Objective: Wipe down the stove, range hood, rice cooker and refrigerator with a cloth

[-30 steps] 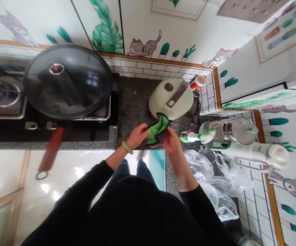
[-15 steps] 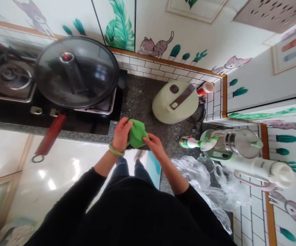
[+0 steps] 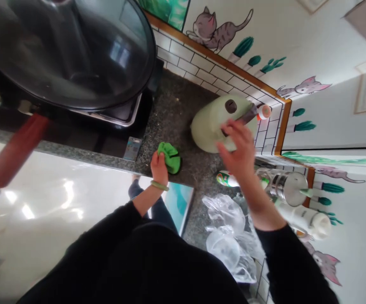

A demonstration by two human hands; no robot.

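Observation:
A bunched green cloth is gripped in my left hand, low over the dark stone counter beside the stove. My right hand is raised over a pale green lidded appliance, perhaps a rice cooker, with a dark handle on top. Its fingers are spread and somewhat blurred, and they hold nothing. They overlap the lid near the handle; whether they touch it I cannot tell. Below that hand lies a white and green bottle, partly hidden by my forearm.
A large pan with a glass lid stands on the stove, its red handle jutting over the front edge. Crumpled clear plastic bags lie on the right counter. Behind them are a glass jug, a white flask and an orange-capped container.
My right hand has let go of the green cloth and moved up and right to the pale green appliance. My left hand keeps the cloth, now bunched. The view has shifted right and tilted.

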